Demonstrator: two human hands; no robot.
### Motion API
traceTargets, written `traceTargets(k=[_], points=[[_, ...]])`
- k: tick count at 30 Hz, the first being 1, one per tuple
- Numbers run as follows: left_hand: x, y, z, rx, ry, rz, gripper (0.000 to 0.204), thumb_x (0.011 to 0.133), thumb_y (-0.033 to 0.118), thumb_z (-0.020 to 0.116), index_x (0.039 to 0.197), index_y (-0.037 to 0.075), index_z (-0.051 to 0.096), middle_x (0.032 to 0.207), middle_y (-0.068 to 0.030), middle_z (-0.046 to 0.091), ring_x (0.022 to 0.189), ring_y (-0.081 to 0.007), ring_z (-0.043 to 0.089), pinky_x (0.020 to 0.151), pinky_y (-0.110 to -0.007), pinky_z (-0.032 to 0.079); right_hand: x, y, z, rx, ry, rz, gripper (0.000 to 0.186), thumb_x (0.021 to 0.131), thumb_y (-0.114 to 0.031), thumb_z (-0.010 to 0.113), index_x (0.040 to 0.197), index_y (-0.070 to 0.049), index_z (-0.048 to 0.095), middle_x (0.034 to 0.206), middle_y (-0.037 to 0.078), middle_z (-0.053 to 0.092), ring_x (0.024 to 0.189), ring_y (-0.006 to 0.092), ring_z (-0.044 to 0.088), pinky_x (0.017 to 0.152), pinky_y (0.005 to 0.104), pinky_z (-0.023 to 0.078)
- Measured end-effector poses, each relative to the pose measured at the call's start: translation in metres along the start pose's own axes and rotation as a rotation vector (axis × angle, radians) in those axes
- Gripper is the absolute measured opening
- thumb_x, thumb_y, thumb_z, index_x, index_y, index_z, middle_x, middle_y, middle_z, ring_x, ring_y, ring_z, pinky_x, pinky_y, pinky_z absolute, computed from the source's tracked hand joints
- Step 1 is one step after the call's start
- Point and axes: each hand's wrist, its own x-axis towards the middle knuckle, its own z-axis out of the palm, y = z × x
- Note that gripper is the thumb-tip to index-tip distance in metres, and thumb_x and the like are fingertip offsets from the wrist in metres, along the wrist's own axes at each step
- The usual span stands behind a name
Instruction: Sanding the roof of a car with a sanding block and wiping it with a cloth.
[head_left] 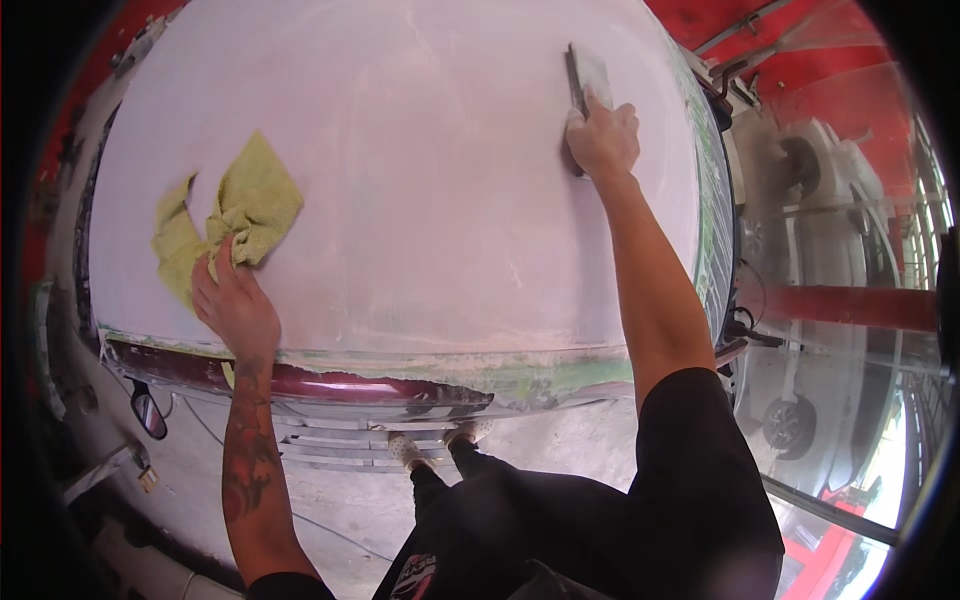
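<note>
A broad, pale pinkish-white car panel (430,200) spreads out in front of me, dusty and streaked, with green patches along its near and right edges. My left hand (238,305) grips a crumpled yellow-green cloth (258,190) near the panel's left side, fingers pinched into its folds. Part of the cloth lies spread on the surface. Farther off to the right, my right hand (608,138) is closed around a long, narrow sanding block (592,72) that rests on the panel. The block points away from me, and its underside is hidden.
Glossy maroon trim (340,385) runs along the panel's near edge. A side mirror (149,411) sticks out at lower left. My feet stand on a slatted step (340,448). Beyond a transparent sheet at right is a white car (835,330). A cable (340,535) lies on the floor.
</note>
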Motion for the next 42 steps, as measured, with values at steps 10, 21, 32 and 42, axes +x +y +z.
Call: traceTargets(k=[10,21,32,42], points=[[-0.002,-0.015,-0.001,0.045,-0.005,-0.028,0.044,0.093,0.011,0.051,0.137,0.017,0.052,0.133,-0.0173,0.043,0.129,-0.0367,0.039,0.107,-0.052,0.028,-0.034,0.077,-0.012,-0.143,-0.136,0.004,0.054,0.094,-0.041,0.049,0.146,-0.029,0.043,0.112,0.022,0.052,0.107,0.0383,0.054,0.089,0.0489,0.048],[-0.002,-0.008,0.003,0.015,0.012,0.005,0.045,0.093,0.012,0.052,0.137,0.018,0.051,0.134,-0.0173,0.043,0.129,-0.0364,0.038,0.108,-0.051,0.027,-0.015,-0.105,-0.007,0.000,-0.181,-0.283,0.049,0.093,-0.035,0.052,0.141,-0.025,0.050,0.117,0.019,0.052,0.113,0.0350,0.052,0.094,0.0459,0.048],[-0.002,-0.001,0.001,0.037,-0.006,-0.014,0.047,0.092,0.011,0.054,0.137,0.020,0.051,0.134,-0.0159,0.043,0.131,-0.0350,0.036,0.108,-0.052,0.026,-0.014,0.090,-0.021,-0.106,-0.176,0.214,0.055,0.092,-0.036,0.050,0.146,-0.028,0.044,0.128,0.022,0.049,0.119,0.0379,0.051,0.096,0.0469,0.046],[-0.003,-0.022,-0.001,0.039,-0.015,-0.015,0.045,0.092,0.012,0.053,0.137,0.018,0.051,0.134,-0.0169,0.042,0.130,-0.0359,0.037,0.109,-0.052,0.026,-0.009,-0.036,-0.002,0.027,-0.081,-0.245,0.046,0.092,-0.040,0.052,0.137,-0.035,0.054,0.118,0.016,0.052,0.112,0.0356,0.052,0.092,0.0455,0.048]])
